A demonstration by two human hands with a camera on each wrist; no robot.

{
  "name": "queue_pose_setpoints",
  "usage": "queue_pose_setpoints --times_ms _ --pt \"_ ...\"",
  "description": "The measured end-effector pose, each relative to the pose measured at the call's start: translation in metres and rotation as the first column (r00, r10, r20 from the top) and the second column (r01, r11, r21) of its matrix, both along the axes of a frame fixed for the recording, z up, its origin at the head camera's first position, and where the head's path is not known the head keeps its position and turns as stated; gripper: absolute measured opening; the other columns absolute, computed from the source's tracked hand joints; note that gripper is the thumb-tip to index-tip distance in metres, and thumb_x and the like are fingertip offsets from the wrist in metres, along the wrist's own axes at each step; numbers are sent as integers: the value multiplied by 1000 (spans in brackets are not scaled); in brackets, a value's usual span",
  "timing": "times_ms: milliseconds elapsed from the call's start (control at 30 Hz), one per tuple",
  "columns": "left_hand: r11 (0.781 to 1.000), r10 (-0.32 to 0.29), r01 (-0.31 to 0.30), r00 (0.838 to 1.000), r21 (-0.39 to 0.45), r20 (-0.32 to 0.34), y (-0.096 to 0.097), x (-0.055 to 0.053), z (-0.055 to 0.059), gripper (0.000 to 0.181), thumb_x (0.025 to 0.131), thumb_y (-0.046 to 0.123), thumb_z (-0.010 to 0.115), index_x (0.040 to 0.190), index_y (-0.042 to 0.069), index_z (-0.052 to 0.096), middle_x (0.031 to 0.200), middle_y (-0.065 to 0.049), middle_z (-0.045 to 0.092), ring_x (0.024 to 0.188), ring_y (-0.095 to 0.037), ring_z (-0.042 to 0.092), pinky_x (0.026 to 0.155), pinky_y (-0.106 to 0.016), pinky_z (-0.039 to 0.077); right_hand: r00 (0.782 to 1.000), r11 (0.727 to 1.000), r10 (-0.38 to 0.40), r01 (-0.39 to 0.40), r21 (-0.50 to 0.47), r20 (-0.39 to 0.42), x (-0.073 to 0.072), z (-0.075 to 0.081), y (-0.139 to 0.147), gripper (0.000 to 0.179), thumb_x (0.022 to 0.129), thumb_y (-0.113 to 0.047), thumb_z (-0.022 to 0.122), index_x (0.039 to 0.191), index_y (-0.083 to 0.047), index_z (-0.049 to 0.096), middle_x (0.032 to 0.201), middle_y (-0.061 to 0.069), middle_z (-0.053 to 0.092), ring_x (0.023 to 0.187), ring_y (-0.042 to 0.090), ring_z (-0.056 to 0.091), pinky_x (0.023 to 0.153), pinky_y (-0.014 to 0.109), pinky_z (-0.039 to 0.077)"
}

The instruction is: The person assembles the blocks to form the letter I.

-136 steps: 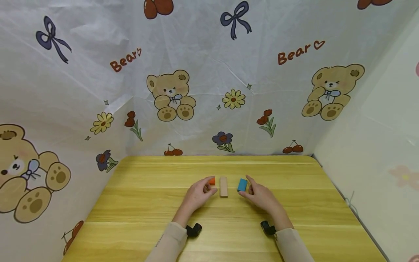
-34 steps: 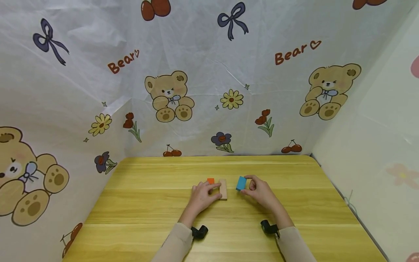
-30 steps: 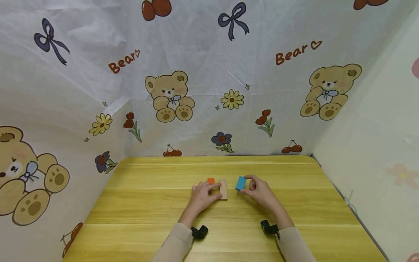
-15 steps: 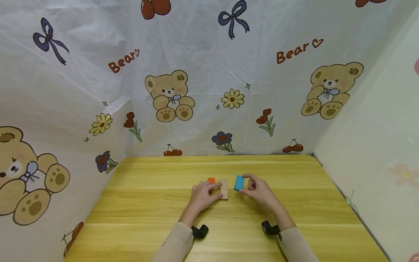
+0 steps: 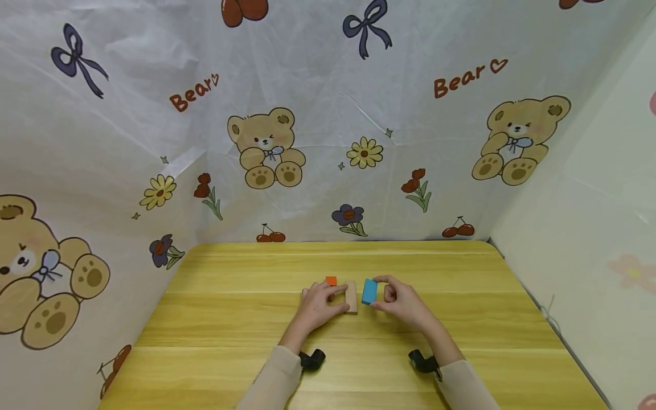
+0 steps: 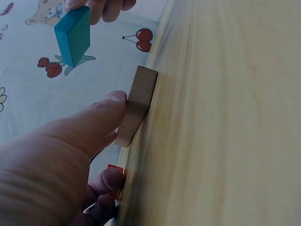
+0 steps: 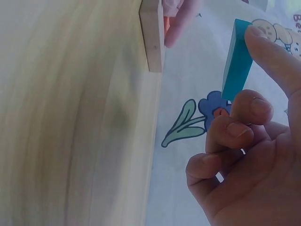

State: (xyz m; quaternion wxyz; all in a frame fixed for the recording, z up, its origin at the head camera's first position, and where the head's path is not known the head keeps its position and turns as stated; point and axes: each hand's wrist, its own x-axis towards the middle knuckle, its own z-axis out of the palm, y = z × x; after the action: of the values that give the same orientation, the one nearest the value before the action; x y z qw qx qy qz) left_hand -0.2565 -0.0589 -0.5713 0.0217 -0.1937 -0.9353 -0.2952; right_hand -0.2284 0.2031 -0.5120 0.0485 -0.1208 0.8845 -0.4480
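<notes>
My right hand pinches a blue block between thumb and index finger. Both wrist views show this blue block raised off the table, its other fingers curled beneath in the right wrist view. A plain wooden block stands on the table just left of the blue one, a small gap between them. My left hand rests thumb and index fingertips against the left side of the wooden block. Beside that hand's other fingers sits an orange-red block, partly hidden by them.
The wood-grain table runs back to a white bear-print cloth hung as a wall. Black wrist cameras sit on both wrists. A thin cord hangs at the table's right edge.
My left hand has moved right, up against the wooden block. My right hand has taken hold of the blue block, lifted it and brought it left towards the wooden block.
</notes>
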Motion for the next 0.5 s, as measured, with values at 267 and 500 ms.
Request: queue_pose_setpoints --times_ms 267,500 --pt "1000 -6 6 1000 7 6 -2 1 1 55 91 54 78 142 33 70 89 6 57 84 -13 43 79 -37 26 997 996 83 -82 16 -9 7 0 -2 56 90 -23 87 139 -10 64 74 -3 46 63 7 41 62 24 38" --pt "1000 -23 23 999 18 23 -3 3 2 56 91 54 78 142 34 69 93 5 58 87 -14 45 82 -38 27 992 992 125 -124 13 -22 10 -1 -4 56 89 -25 88 138 -12 64 72 -4 44 61 5 39 61 24 37"
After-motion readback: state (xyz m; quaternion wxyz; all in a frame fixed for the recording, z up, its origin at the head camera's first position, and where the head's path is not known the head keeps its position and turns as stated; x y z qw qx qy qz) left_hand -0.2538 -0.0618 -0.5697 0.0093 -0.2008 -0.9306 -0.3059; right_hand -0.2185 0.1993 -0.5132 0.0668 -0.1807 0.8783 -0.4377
